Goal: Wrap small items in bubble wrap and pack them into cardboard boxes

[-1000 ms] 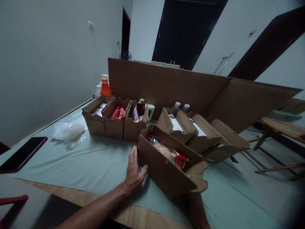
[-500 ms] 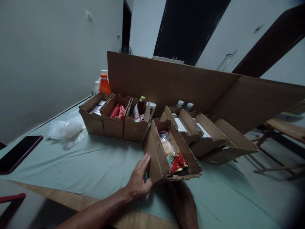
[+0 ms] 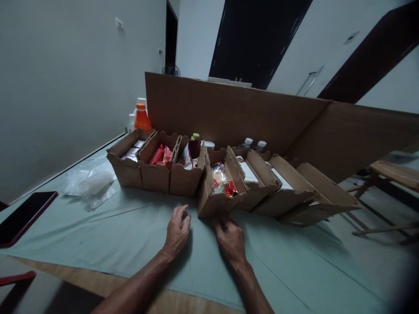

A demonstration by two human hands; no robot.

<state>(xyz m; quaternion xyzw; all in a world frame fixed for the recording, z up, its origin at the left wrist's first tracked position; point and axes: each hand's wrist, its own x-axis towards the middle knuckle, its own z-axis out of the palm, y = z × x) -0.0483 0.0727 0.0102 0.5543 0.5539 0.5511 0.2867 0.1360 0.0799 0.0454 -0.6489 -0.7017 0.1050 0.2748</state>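
A small open cardboard box (image 3: 216,205) stands in the row of boxes on the green cloth (image 3: 124,235). Inside it lies a clear and red snack packet (image 3: 222,181). My left hand (image 3: 176,231) rests on the cloth just left of the box's front corner, fingers loosely bent, holding nothing. My right hand (image 3: 231,237) lies flat on the cloth, its fingertips at the foot of the box's front wall.
Three joined boxes (image 3: 153,176) with packets sit to the left, several more boxes (image 3: 294,196) to the right. A tall cardboard sheet (image 3: 229,113) stands behind. An orange bottle (image 3: 143,120), a plastic bag (image 3: 90,181), a phone (image 3: 22,216) and a wooden bench (image 3: 396,172) are nearby.
The box with the snack packet was turned and pushed away from me into the row. My left hand has come off its side, and my right hand has come out from under it.
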